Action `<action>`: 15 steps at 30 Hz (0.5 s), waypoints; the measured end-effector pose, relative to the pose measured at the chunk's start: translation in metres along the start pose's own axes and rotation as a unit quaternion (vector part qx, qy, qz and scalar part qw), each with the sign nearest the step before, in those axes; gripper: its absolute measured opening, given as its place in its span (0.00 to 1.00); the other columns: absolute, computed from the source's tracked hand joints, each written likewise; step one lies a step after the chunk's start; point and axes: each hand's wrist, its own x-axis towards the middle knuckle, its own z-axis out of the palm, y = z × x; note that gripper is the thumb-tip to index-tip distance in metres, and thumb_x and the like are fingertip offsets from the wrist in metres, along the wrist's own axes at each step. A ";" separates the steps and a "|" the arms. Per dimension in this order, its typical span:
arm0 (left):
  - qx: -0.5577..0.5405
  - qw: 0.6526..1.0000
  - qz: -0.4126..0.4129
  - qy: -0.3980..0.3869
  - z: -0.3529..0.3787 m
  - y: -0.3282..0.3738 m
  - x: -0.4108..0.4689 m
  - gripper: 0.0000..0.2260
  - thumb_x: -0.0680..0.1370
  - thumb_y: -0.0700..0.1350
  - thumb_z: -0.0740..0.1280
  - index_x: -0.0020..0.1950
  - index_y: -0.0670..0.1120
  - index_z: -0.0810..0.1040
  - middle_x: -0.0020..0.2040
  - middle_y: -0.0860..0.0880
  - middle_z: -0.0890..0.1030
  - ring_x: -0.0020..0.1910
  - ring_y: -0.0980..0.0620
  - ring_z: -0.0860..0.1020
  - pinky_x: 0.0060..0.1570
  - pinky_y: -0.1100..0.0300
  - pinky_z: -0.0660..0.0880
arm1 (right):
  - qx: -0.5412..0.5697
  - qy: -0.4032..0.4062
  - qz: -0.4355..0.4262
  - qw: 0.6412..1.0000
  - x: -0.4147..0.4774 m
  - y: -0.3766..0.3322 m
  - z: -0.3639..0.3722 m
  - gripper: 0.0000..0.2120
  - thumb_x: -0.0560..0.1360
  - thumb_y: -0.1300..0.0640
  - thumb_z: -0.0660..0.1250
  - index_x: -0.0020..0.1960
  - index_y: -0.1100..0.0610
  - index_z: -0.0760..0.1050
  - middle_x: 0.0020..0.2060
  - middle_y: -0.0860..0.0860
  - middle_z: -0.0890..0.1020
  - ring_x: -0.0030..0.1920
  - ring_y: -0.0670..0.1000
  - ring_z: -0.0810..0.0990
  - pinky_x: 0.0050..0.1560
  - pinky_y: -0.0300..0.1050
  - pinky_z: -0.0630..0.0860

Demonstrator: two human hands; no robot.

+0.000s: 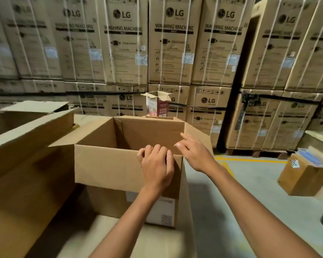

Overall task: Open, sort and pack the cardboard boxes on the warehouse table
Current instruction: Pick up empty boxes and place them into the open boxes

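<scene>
A plain brown cardboard box (108, 164) stands upright with its top open, flaps folded outward and a white label low on its near side. Left of it lies a larger open brown carton (26, 146). Behind its far flap stands a small printed carton (158, 105), top flaps raised.

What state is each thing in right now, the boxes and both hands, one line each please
Big cardboard box: open, flaps up or folded out.
Left hand: curled over the near flap's top edge.
Right hand: fingers spread, at the box's right corner, not gripping.
Small printed carton: upright behind the box, top flaps open.
Left-side box: flaps open.
Floor box: closed, taped.
Washing machine cartons: strapped, stacked.
</scene>
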 end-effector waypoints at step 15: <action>-0.142 0.971 -0.163 -0.106 -0.037 -0.051 0.030 0.15 0.74 0.57 0.63 0.30 0.51 0.77 0.41 0.56 0.82 0.54 0.55 0.78 0.62 0.49 0.72 | -0.078 0.026 -0.051 0.995 0.064 0.035 -0.018 0.17 0.76 0.44 0.54 0.40 0.52 0.77 0.45 0.54 0.83 0.49 0.57 0.80 0.52 0.52 0.72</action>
